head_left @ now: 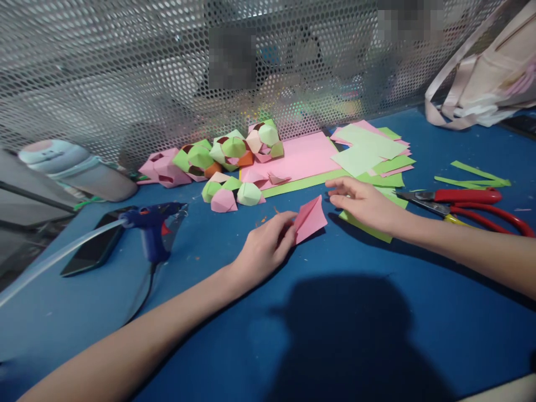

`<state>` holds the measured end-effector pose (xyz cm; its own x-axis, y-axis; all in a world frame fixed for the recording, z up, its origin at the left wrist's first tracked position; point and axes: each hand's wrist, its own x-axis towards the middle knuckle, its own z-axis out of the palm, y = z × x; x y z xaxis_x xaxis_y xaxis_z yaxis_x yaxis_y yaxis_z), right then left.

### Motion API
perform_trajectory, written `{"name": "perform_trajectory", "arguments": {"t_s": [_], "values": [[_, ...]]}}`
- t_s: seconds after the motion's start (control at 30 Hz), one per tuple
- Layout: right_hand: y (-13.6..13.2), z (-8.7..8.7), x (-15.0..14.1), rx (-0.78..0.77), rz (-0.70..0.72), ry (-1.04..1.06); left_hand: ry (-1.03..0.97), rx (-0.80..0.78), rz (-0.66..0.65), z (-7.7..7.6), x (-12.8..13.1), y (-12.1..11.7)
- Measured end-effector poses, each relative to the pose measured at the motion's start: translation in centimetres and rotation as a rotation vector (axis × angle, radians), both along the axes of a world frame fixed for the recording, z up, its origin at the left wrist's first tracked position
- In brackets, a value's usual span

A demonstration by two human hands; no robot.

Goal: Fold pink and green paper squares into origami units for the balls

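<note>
A folded piece of pink paper (310,221) is pinched at its left edge by my left hand (268,240), just above the blue table. My right hand (360,202) is apart from it on the right, fingers loosely stretched and nothing visible in them. Under and beside that hand lie green paper pieces (372,226). Beyond it is a pile of pale green, green and pink paper squares (368,148). A large pink sheet (305,156) lies behind my hands, with several folded paper shapes (224,201) at its left.
On the left are a blue glue gun (153,234), a phone (94,243) and a plush-topped grey roll (79,167). Red-handled pliers (464,196), red-handled scissors (494,215) and green strips (473,181) lie right. A perforated metal panel (167,72) rises behind; a bag (494,78) stands back right.
</note>
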<state>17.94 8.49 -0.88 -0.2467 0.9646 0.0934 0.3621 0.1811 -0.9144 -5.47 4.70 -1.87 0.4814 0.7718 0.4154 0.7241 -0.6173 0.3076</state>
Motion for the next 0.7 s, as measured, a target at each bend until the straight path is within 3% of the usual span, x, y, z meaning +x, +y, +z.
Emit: {"name": "perform_trajectory", "arguments": {"t_s": [0.2, 0.4, 0.5, 0.7], "values": [[-1.4, -1.2, -0.9, -0.095, 0.022, 0.156, -0.205, -0.102, 0.063, -0.2, 0.4, -0.7], [-2.1, -2.0, -1.7, -0.028, 0.136, 0.238, -0.661, -0.467, 0.114, 0.8, 1.2, -1.1], [-2.2, -1.7, -1.7, 0.052, 0.128, 0.214, -0.707, -0.595, 0.191, 1.0, 1.4, -0.8], [-2.1, -1.4, -1.3, 0.017, 0.111, 0.116, -0.938, -0.826, 0.095, 0.2, 1.4, -0.6]]}}
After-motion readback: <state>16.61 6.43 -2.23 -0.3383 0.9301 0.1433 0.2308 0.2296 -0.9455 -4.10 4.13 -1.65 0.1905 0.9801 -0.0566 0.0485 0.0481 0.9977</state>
